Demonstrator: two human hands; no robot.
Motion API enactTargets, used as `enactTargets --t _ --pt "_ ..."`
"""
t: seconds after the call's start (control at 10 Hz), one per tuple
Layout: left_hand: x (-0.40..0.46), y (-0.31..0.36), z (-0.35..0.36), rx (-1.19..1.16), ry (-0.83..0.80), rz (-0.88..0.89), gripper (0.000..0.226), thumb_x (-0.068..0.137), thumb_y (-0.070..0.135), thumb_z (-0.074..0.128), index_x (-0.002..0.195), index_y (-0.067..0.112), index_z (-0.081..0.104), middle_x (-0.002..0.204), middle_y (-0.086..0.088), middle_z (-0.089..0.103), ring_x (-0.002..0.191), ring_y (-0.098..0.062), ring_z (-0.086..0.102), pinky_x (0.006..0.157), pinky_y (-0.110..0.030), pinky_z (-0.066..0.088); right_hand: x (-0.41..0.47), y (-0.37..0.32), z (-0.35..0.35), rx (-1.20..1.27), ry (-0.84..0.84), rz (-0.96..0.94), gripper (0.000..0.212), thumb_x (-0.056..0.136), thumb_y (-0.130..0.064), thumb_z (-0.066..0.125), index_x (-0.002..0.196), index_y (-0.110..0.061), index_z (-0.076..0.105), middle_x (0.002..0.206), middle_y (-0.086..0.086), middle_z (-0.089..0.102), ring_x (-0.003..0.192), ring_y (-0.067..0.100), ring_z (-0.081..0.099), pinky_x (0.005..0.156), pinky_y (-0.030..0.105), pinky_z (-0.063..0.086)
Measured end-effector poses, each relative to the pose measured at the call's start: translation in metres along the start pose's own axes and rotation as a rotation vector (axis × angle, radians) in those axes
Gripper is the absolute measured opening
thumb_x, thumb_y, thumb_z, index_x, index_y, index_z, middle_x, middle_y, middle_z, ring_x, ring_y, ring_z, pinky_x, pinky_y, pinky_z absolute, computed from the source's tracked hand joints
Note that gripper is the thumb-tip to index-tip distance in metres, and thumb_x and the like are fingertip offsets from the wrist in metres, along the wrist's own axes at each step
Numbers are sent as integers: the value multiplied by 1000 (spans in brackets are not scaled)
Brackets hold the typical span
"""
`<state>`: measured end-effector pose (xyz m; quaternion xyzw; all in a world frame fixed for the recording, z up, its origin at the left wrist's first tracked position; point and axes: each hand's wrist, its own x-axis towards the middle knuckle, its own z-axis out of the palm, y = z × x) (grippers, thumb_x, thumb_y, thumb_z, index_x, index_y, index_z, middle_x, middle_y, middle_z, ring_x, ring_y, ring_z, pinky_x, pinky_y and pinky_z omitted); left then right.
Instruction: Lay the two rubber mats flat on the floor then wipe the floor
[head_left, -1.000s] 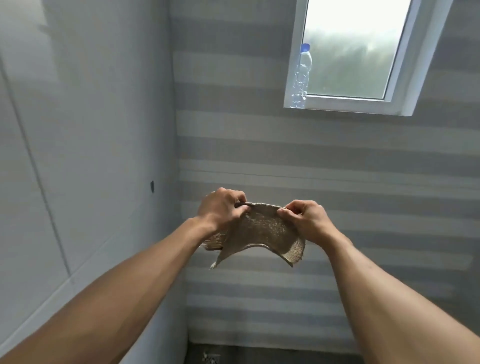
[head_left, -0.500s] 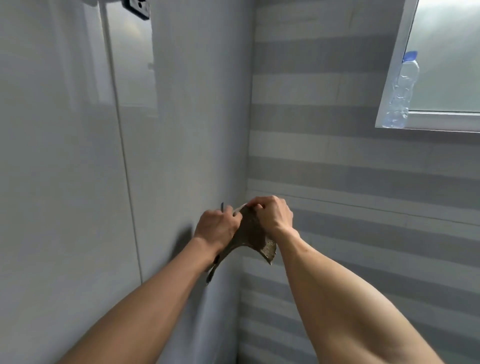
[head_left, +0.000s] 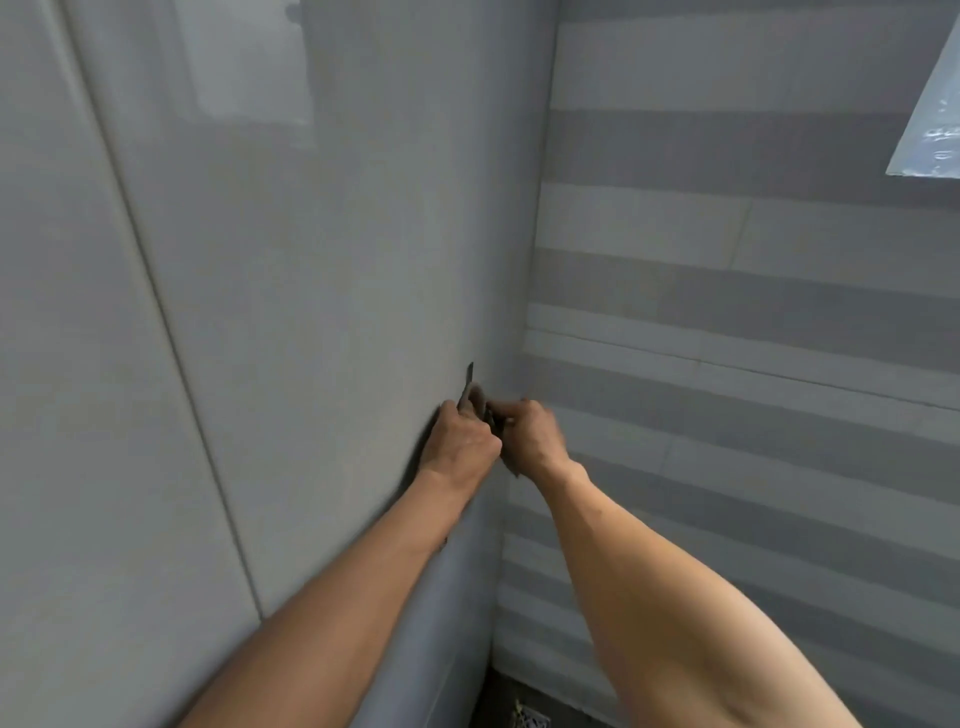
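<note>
Against the plain wall corner, hands (head_left: 493, 441) now together, both gripping the bunched cloth (head_left: 480, 402).

Corner clearance: my hands (head_left: 493, 441) sit close together right at the corner, hemmed by the plain grey wall (head_left: 311, 312) on the left and the striped wall (head_left: 727, 338) on the right. Open room only back toward me and upward. Window frame (head_left: 930, 130) juts at upper right, well apart.

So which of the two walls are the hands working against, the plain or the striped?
The plain grey wall on the left; both hands, left hand and right hand, bunch the cloth there.
</note>
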<state>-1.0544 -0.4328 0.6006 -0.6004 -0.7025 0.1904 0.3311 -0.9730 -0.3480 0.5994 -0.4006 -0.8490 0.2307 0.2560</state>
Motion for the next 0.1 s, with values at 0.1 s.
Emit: enactTargets --t 0.1 --pt "-8 25 28 -109 2 -87 13 46 18 78 55 12 72 50 -3 60 48 -17 52 61 -29 38 -11 23 14 67 -14 5 39 91 -20 54 117 -44 70 92 1 58 93 29 61 83 38 53"
